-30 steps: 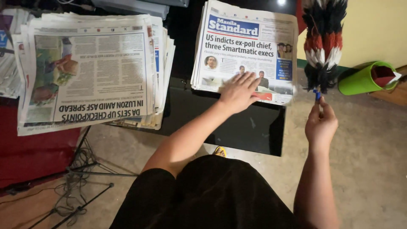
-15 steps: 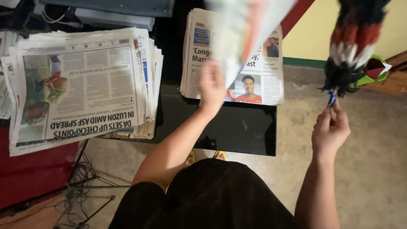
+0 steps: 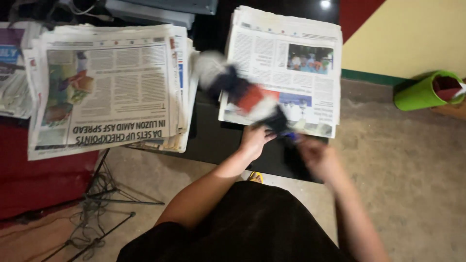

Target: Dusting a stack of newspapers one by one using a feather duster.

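Black worktop (image 3: 213, 138) carries two newspaper stacks. Right hand (image 3: 318, 157), blurred, fingers closed on the feather duster (image 3: 242, 92) handle; duster lies across the right newspaper stack (image 3: 286, 68). Left hand (image 3: 255, 140) touches the duster's base, grip unclear

The duster (image 3: 242, 92) is banded grey-white, black and red, with a blue handle. The newspapers (image 3: 284, 68) are white with black print and colour photos. The cup (image 3: 420, 94) is bright green, the table (image 3: 213, 138) glossy black.

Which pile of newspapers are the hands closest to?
The right-hand newspaper stack with the colour photo on top; both hands sit at its near edge, unlike the larger left stack.
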